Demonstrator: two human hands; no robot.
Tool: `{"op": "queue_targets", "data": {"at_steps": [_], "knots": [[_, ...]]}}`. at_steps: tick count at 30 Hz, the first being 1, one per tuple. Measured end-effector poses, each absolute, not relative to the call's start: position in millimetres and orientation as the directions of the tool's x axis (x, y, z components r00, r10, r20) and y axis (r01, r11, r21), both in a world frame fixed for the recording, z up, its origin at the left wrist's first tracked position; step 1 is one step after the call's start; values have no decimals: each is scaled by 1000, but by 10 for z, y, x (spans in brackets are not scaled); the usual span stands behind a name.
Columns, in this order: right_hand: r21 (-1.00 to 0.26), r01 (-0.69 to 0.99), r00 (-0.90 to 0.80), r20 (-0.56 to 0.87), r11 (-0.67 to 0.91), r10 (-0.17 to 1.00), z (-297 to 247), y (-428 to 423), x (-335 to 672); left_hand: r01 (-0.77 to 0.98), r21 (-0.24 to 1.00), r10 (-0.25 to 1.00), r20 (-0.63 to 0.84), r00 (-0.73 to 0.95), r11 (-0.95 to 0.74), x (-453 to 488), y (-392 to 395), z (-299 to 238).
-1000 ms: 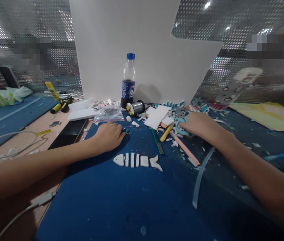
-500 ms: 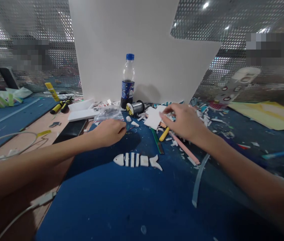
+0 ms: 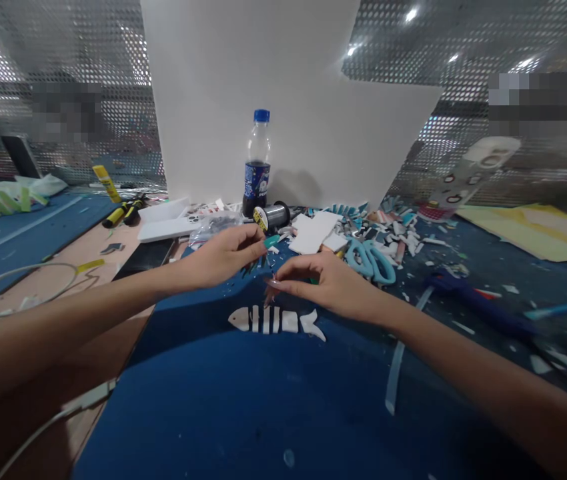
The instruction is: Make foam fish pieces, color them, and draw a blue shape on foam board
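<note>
My left hand [image 3: 226, 257] hovers over the blue mat in front of the thread spool. Its thumb and fingers are drawn together beside a small teal-green tip, and what they hold, if anything, is too small to tell. My right hand [image 3: 331, 280] is just to its right, above the white fish cutout [image 3: 290, 321]. The right thumb and forefinger meet in a pinch; the tips are blurred and I cannot make out what is between them. The fish lies flat in separate pieces: a head with an eye hole, narrow strips, a block and a forked tail.
A cola bottle [image 3: 256, 177] and a thread spool [image 3: 274, 217] stand by the white board [image 3: 263, 60]. White sheets [image 3: 315, 232], blue-handled scissors [image 3: 374, 261] and foam scraps lie behind my right hand. A glue gun [image 3: 468, 297] is at right, with a clear glue stick [image 3: 393, 380].
My right hand has left the white sheets, moving left and toward me to above the fish. My left hand has shifted slightly right and turned. The blue scissors now show.
</note>
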State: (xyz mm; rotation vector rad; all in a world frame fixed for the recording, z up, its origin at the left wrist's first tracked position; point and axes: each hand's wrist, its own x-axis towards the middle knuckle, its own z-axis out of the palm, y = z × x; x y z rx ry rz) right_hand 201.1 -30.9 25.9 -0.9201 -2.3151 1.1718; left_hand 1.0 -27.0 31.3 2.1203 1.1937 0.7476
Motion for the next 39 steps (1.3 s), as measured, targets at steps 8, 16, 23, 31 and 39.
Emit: {"op": "queue_targets", "data": {"at_steps": [8,16,23,31,39], "knots": [[-959,208,-751,-29,194,660,161,-317,1976,597,645,873,271,406,-478,-1,-272,276],[-989,148,-691,-92,15,717,117,-303,1974,764,413,867,281,411,-496,-61,-245,243],[-971,-200,-477,-20,-131,879,97,-164,2031,898,-210,916,-196,349,-387,143,-710,180],[-963,-261,-387,45,-63,921,64,-125,2062,839,-216,866,-163,474,-500,249,-804,3],[-976,-215,-358,112,34,927,23,-282,1959,789,76,791,124,599,-609,153,-542,-124]]}}
